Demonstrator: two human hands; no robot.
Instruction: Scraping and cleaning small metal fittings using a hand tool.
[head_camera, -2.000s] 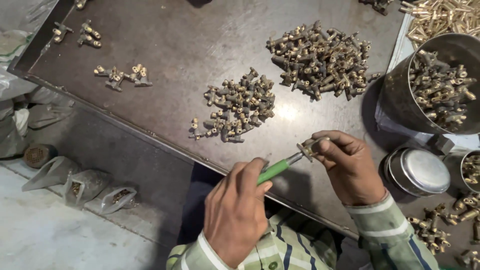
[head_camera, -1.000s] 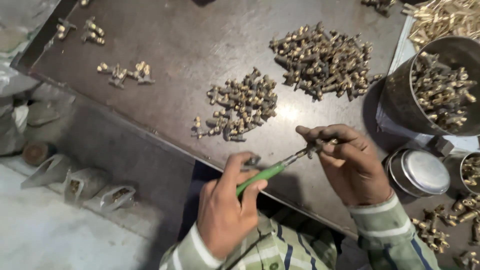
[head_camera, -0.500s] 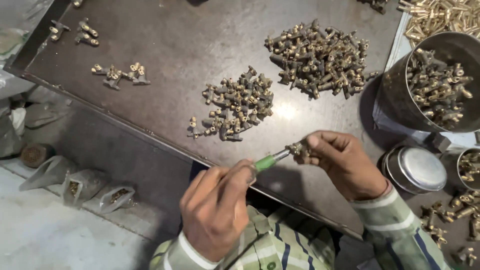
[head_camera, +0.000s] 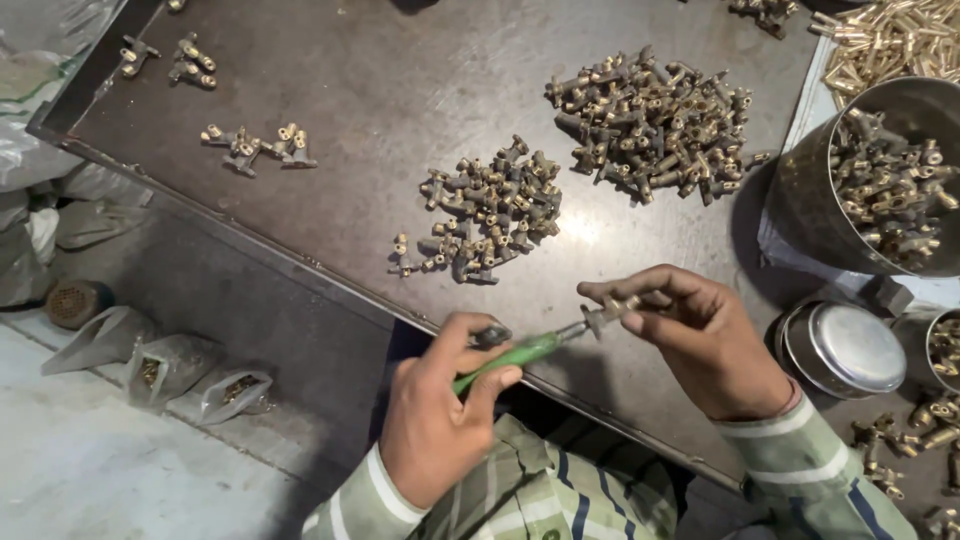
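Dull brass fittings (head_camera: 490, 210) lie on a matt, scuffed metal table (head_camera: 350, 90), beside a shiny steel pot (head_camera: 810, 200) and a green plastic-handled screwdriver (head_camera: 520, 352).

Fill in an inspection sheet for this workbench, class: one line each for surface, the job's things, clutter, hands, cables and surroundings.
Surface: dark metal table, scuffed, with a raised edge.
Job's things: green-handled screwdriver with its tip at a small brass fitting.
Clutter: two heaps of brass fittings, near heap and far heap; small groups at the far left; steel pot full of fittings; shut round tin; loose fittings at the lower right.
Hands: left hand grips the screwdriver; right hand pinches the fitting.
Cables: nothing seen.
Surroundings: small clear bags on the pale floor; striped sleeves.
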